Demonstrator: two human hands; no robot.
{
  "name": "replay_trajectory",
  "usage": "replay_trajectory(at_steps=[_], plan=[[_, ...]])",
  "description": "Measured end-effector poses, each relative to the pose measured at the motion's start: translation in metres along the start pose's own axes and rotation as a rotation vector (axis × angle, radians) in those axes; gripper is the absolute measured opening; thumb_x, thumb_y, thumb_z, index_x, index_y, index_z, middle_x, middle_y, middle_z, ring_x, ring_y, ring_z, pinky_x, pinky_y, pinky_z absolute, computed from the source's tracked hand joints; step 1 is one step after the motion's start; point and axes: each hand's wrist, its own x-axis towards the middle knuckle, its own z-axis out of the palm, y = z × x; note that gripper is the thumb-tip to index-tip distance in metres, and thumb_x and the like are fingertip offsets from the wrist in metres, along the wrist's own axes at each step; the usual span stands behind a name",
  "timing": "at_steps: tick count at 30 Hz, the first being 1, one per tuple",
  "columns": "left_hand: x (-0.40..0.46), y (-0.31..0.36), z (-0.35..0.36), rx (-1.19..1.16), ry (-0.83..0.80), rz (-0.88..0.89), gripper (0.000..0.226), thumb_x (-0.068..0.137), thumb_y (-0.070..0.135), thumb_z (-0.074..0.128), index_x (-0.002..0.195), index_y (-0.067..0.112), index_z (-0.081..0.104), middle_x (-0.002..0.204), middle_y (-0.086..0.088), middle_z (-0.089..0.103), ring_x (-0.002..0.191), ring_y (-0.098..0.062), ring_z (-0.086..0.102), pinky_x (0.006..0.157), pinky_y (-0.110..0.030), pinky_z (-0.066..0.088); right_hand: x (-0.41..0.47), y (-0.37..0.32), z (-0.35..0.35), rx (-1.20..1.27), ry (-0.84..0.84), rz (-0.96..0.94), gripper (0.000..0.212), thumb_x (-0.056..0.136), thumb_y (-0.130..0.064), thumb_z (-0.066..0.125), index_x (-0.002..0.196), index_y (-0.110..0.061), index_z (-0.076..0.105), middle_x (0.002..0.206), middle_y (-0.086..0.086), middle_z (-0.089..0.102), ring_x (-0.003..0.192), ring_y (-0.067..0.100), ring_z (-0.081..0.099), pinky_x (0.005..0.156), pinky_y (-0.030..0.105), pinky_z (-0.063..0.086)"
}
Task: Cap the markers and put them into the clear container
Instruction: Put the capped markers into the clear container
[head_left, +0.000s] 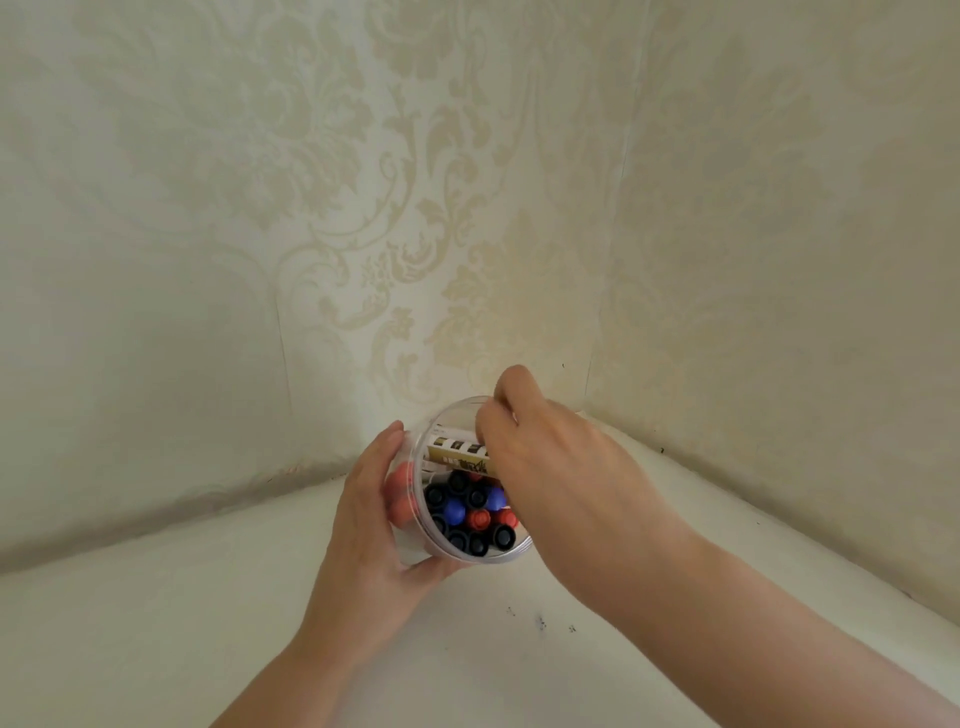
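Note:
A round clear container (451, 415) stands tilted toward me on the white surface in the corner. Several capped markers (470, 512) stand inside it, with black, blue and red caps pointing up. Behind them in the container sits a white and gold box (457, 451). My left hand (371, 525) wraps the container's left side and holds it. My right hand (550, 457) hangs over the container's right rim with its fingers curled down inside; what they pinch is hidden.
Patterned cream wallpaper (363, 208) rises on both sides of the corner right behind the container. The white surface (156, 649) spreads toward me, with small dark specks (540, 622) just below the container.

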Motion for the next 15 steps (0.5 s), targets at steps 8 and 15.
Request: replay_trajectory(at_steps=[8, 15], plan=[[-0.006, 0.006, 0.001, -0.013, 0.022, 0.070, 0.108, 0.054, 0.031, 0.087, 0.138, 0.033, 0.020, 0.142, -0.003, 0.036, 0.129, -0.024, 0.040, 0.098, -0.050, 0.042, -0.004, 0.015, 0.033, 0.148, 0.196, -0.045, 0.039, 0.057, -0.001, 0.073, 0.088, -0.019, 0.059, 0.078, -0.002, 0.060, 0.053, 0.017, 0.048, 0.030, 0.027, 0.036], [-0.004, 0.010, 0.001, -0.058, 0.004, 0.013, 0.109, 0.053, 0.035, 0.086, 0.139, 0.030, 0.020, 0.141, 0.000, 0.037, 0.126, -0.022, 0.044, 0.097, -0.047, 0.043, -0.003, 0.004, 0.046, 0.429, 0.231, -0.116, 0.027, 0.077, -0.013, 0.039, 0.100, -0.006, 0.053, 0.105, 0.008, 0.050, 0.090, 0.019, 0.044, 0.080, 0.023, 0.038]])
